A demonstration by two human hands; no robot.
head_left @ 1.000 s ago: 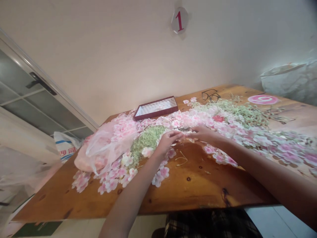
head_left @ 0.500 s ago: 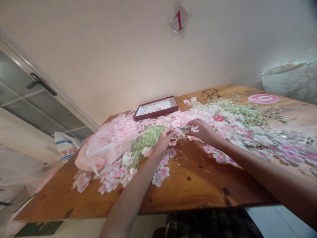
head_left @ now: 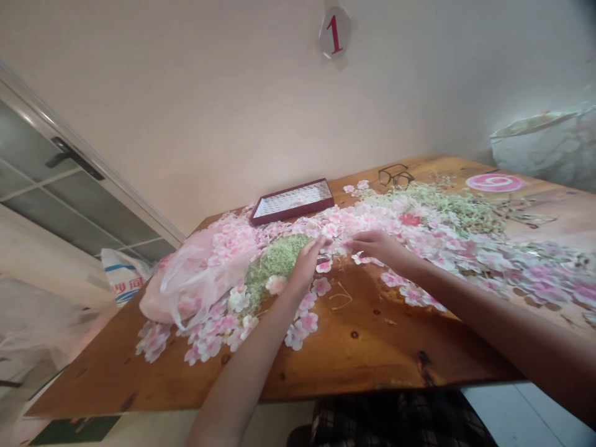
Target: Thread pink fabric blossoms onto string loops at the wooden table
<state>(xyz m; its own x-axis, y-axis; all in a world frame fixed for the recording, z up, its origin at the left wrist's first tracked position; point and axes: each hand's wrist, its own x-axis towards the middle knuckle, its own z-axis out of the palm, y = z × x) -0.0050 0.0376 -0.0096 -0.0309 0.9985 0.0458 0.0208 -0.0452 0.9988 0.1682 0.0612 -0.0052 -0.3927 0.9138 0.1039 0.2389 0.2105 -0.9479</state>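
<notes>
My left hand (head_left: 307, 261) is closed, its fingertips at a small pale flower piece, beside a mound of light green stems (head_left: 274, 259). My right hand (head_left: 375, 244) is closed too, its fingers pinched at the edge of the pink and white petals (head_left: 382, 217); what lies between them is too small to make out. A narrow gap separates the two hands. Several loose blossoms (head_left: 302, 329) lie below my left hand on the wooden table (head_left: 372, 354). A thin stem (head_left: 342, 298) rests on the wood between my forearms.
A dark red tray (head_left: 293, 210) stands against the wall. Black glasses (head_left: 395, 179) lie behind more green stems (head_left: 465, 208). A translucent plastic bag (head_left: 186, 279) sits on the left, a pink oval sign (head_left: 496, 182) and a white sack (head_left: 544, 149) on the right.
My right hand's fingers have come closer together and lowered, and its spread thumb and index are now pinched. My left hand has turned slightly upright. The view has shifted a little.
</notes>
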